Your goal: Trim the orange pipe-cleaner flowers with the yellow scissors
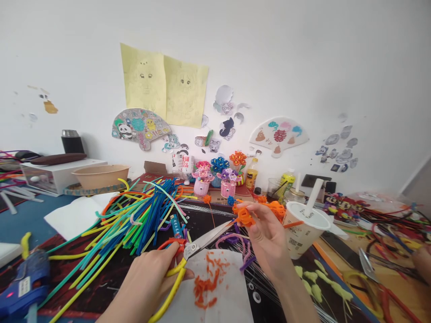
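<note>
My left hand (151, 282) is shut on the handles of a pair of scissors (202, 242), whose yellow and orange grips show and whose steel blades point up and right. My right hand (266, 237) pinches a small fluffy orange pipe-cleaner piece (244, 216) close to the blade tips. Under the scissors lies a white paper sheet (215, 287) scattered with orange pipe-cleaner clippings. A large heap of long blue, green and yellow pipe cleaners (134, 220) spreads to the left of my hands.
A blue hot glue gun (23, 282) lies at the left. A lidded plastic cup with a straw (303, 229) stands right of my right hand. Pipe-cleaner flowers in pink pots (218, 175) stand at the back. Another person's hand (423, 264) shows at the right edge, near a second pair of scissors (367, 269).
</note>
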Action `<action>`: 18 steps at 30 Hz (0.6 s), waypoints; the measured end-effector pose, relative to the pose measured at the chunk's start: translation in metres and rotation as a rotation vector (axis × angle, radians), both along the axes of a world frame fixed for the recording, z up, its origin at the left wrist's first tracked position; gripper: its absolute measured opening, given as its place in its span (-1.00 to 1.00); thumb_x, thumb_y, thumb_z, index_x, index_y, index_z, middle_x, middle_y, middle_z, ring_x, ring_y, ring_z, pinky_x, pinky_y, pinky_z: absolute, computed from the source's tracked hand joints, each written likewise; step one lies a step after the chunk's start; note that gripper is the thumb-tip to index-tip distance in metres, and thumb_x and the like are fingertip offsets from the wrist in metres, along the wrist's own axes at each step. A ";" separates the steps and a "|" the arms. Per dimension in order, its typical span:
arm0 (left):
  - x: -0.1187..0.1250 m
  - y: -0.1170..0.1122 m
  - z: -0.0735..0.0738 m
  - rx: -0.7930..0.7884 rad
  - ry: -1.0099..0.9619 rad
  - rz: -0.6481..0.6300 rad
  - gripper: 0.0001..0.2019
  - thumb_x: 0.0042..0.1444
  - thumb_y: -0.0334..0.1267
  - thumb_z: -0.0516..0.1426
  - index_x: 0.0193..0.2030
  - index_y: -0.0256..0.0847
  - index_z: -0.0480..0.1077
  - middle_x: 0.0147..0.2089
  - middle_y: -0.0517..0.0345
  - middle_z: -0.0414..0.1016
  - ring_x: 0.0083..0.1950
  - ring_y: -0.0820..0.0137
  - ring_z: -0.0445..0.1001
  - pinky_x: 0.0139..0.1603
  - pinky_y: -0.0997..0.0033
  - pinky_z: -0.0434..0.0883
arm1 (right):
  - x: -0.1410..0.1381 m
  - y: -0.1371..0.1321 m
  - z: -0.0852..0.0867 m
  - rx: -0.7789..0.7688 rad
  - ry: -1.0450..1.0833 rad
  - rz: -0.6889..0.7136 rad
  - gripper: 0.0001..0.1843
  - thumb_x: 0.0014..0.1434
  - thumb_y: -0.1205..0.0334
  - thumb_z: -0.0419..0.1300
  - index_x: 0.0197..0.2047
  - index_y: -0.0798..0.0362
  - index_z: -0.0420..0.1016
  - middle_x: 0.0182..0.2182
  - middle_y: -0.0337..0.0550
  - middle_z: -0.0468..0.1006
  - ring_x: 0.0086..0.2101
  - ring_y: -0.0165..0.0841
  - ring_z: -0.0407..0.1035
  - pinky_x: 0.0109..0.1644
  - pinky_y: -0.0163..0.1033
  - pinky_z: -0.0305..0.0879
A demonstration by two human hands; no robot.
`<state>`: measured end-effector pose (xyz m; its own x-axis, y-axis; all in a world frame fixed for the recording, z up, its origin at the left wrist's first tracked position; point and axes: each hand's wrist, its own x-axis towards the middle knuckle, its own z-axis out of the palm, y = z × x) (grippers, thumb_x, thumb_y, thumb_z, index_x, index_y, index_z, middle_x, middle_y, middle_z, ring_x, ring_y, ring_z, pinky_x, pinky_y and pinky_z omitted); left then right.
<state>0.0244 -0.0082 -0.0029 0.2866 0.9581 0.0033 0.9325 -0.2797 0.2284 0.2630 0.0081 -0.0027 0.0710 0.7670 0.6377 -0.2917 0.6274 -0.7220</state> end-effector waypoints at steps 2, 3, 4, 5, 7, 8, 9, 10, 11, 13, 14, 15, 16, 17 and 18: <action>0.000 0.000 -0.001 -0.003 0.006 -0.002 -0.81 0.18 -0.07 0.03 -0.29 -0.12 0.33 -0.32 0.08 0.57 -0.23 0.18 0.56 -0.33 0.41 0.26 | 0.000 0.000 0.000 -0.007 0.003 -0.003 -0.78 0.17 0.18 0.27 -0.08 -0.13 0.51 -0.08 -0.15 0.52 0.04 -0.26 0.32 0.17 -0.13 0.19; 0.000 0.001 -0.001 -0.003 0.008 -0.002 -0.81 0.18 -0.07 0.02 -0.30 -0.12 0.33 -0.32 0.08 0.57 -0.23 0.18 0.56 -0.33 0.41 0.26 | 0.000 0.000 -0.001 -0.013 0.003 -0.008 -0.77 0.17 0.17 0.28 -0.08 -0.13 0.52 -0.08 -0.13 0.52 0.04 -0.24 0.32 0.17 -0.11 0.19; 0.000 0.001 -0.001 -0.004 0.011 -0.004 -0.80 0.19 -0.08 0.01 -0.30 -0.12 0.33 -0.32 0.08 0.57 -0.23 0.18 0.56 -0.33 0.41 0.26 | 0.001 0.000 -0.001 -0.017 0.001 -0.013 -0.77 0.16 0.16 0.28 -0.08 -0.13 0.52 -0.07 -0.12 0.52 0.03 -0.23 0.33 0.18 -0.08 0.19; 0.000 0.001 -0.001 -0.003 0.013 -0.008 -0.80 0.19 -0.08 0.01 -0.30 -0.12 0.33 -0.32 0.07 0.57 -0.23 0.18 0.56 -0.33 0.41 0.26 | 0.001 0.000 -0.002 -0.021 0.003 -0.015 -0.76 0.15 0.15 0.29 -0.08 -0.12 0.52 -0.07 -0.11 0.52 0.03 -0.21 0.33 0.18 -0.06 0.19; 0.000 0.001 -0.002 -0.006 0.013 -0.015 -0.79 0.20 -0.07 0.00 -0.29 -0.12 0.34 -0.32 0.06 0.56 -0.22 0.18 0.55 -0.32 0.41 0.27 | 0.001 0.000 -0.002 -0.028 0.006 -0.017 -0.75 0.14 0.14 0.30 -0.08 -0.12 0.52 -0.06 -0.10 0.52 0.03 -0.20 0.33 0.18 -0.05 0.19; 0.000 0.001 -0.001 -0.009 0.012 -0.017 -0.78 0.20 -0.07 0.00 -0.28 -0.13 0.34 -0.32 0.05 0.56 -0.22 0.18 0.55 -0.31 0.40 0.27 | 0.001 0.000 -0.003 -0.030 0.009 -0.017 -0.75 0.14 0.14 0.30 -0.08 -0.12 0.51 -0.06 -0.10 0.52 0.04 -0.20 0.33 0.18 -0.05 0.19; 0.000 0.001 -0.001 -0.012 0.011 -0.020 -0.77 0.20 -0.06 0.00 -0.28 -0.13 0.35 -0.31 0.05 0.56 -0.22 0.17 0.55 -0.31 0.40 0.27 | 0.001 0.000 -0.003 -0.031 0.012 -0.017 -0.75 0.13 0.14 0.30 -0.08 -0.11 0.51 -0.07 -0.10 0.52 0.04 -0.20 0.33 0.18 -0.05 0.19; 0.000 0.001 -0.001 -0.015 0.010 -0.021 -0.77 0.20 -0.06 0.00 -0.27 -0.14 0.35 -0.31 0.04 0.56 -0.22 0.17 0.55 -0.30 0.39 0.28 | 0.000 0.000 -0.002 -0.032 0.014 -0.018 -0.75 0.13 0.13 0.30 -0.08 -0.11 0.51 -0.07 -0.10 0.52 0.04 -0.20 0.33 0.18 -0.05 0.19; 0.001 0.001 -0.001 -0.015 0.011 -0.022 -0.76 0.21 -0.05 0.00 -0.27 -0.14 0.36 -0.31 0.04 0.56 -0.22 0.16 0.55 -0.30 0.39 0.28 | 0.000 -0.001 -0.002 -0.032 0.015 -0.018 -0.75 0.13 0.13 0.30 -0.08 -0.11 0.52 -0.08 -0.10 0.53 0.03 -0.20 0.34 0.17 -0.06 0.20; 0.001 0.000 0.000 -0.007 0.015 -0.024 -0.76 0.22 -0.05 -0.01 -0.28 -0.14 0.36 -0.31 0.05 0.56 -0.22 0.16 0.55 -0.31 0.38 0.27 | 0.000 -0.001 -0.002 -0.028 0.016 -0.013 -0.75 0.13 0.13 0.31 -0.09 -0.12 0.52 -0.08 -0.11 0.54 0.02 -0.22 0.35 0.16 -0.09 0.21; 0.001 0.000 0.001 -0.004 0.016 -0.023 -0.76 0.22 -0.06 -0.01 -0.28 -0.14 0.36 -0.31 0.05 0.56 -0.22 0.16 0.55 -0.31 0.39 0.27 | 0.000 -0.001 -0.001 -0.027 0.017 -0.009 -0.75 0.13 0.13 0.31 -0.09 -0.12 0.52 -0.08 -0.12 0.54 0.02 -0.23 0.35 0.15 -0.12 0.22; 0.001 0.000 0.001 -0.004 0.018 -0.021 -0.76 0.22 -0.06 -0.01 -0.29 -0.14 0.37 -0.32 0.05 0.56 -0.23 0.16 0.55 -0.32 0.39 0.27 | 0.000 -0.001 -0.001 -0.028 0.018 -0.006 -0.75 0.13 0.13 0.31 -0.09 -0.13 0.52 -0.08 -0.13 0.54 0.02 -0.25 0.35 0.14 -0.14 0.22; 0.001 -0.001 0.001 -0.006 0.021 -0.018 -0.76 0.22 -0.05 0.00 -0.29 -0.14 0.37 -0.32 0.05 0.56 -0.23 0.16 0.55 -0.32 0.39 0.26 | 0.000 -0.002 -0.001 -0.032 0.019 -0.004 -0.75 0.13 0.13 0.31 -0.08 -0.13 0.52 -0.08 -0.13 0.53 0.02 -0.25 0.35 0.13 -0.15 0.23; 0.000 -0.001 0.002 -0.009 0.026 -0.014 -0.75 0.22 -0.05 0.01 -0.30 -0.14 0.37 -0.32 0.05 0.56 -0.24 0.15 0.55 -0.33 0.39 0.26 | 0.001 -0.002 -0.001 -0.037 0.020 -0.004 -0.74 0.13 0.13 0.31 -0.08 -0.13 0.52 -0.08 -0.13 0.53 0.02 -0.25 0.34 0.13 -0.15 0.23; 0.000 -0.001 0.002 -0.011 0.031 -0.013 -0.75 0.22 -0.05 0.01 -0.30 -0.14 0.37 -0.32 0.05 0.56 -0.24 0.15 0.55 -0.33 0.39 0.25 | 0.001 -0.002 -0.001 -0.043 0.020 -0.003 -0.74 0.13 0.13 0.31 -0.08 -0.12 0.52 -0.08 -0.13 0.53 0.03 -0.24 0.34 0.13 -0.14 0.23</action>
<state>0.0247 -0.0094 -0.0012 0.2988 0.9542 -0.0167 0.9355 -0.2894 0.2026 0.2637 0.0064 -0.0040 0.0861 0.7936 0.6023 -0.3042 0.5966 -0.7427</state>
